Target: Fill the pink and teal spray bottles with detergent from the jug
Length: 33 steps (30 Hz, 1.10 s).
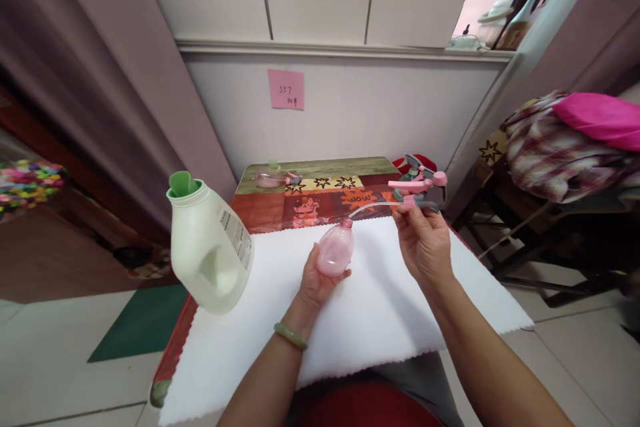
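Observation:
My left hand (316,283) is closed around a clear pink bottle (335,251), tilted a little, with its threaded neck pointing up and uncapped. In my right hand (425,240) is a pink and grey spray nozzle (411,202), held by its collar between thumb and fingers. From it a thin clear dip tube (377,205) reaches left, its end at or just beside the bottle's mouth; I cannot tell whether it is inside. A large pale green jug (210,260) with a green piece (183,183) in its mouth stands to the left of my left hand.
A white scalloped cloth (280,320) covers the near part of the patterned table (260,209). At the back left lies another small pink spray bottle (270,179). More pink and grey spray parts (417,163) are at the back right. The wall bears a pink note (287,89).

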Available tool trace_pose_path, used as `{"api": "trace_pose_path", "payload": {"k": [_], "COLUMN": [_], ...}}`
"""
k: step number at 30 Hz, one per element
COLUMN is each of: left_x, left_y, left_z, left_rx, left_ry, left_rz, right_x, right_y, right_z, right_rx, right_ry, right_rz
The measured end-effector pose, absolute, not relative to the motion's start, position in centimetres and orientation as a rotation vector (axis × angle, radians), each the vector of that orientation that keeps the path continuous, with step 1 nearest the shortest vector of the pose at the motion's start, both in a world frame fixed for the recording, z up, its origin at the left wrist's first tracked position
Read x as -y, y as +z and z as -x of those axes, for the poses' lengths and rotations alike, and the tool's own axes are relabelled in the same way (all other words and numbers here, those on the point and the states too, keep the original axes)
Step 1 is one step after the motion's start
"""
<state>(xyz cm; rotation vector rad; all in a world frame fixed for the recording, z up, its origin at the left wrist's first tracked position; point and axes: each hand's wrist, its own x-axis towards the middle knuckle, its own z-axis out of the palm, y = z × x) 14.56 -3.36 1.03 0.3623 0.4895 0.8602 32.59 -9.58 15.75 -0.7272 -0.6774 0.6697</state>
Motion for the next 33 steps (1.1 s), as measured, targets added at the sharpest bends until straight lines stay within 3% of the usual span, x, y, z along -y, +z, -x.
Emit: {"api": "trace_pose_path", "payload": {"k": [26, 33], "left_x": [4.4, 4.7], "left_y": [2.1, 2.6], "left_z": [-14.0, -13.6], "left_rx": [-0.291, -0.235], "left_ry": [0.723, 0.697], "left_rz": [-0.509, -0.547], "right_x": [7.6, 7.2], "right_y": [12.7, 10.7], "right_z": [-32.3, -31.0], "right_rx": [0.79, 0.802], "right_ry": [0.751, 0.964], "right_rz": [1.038, 0.947]}}
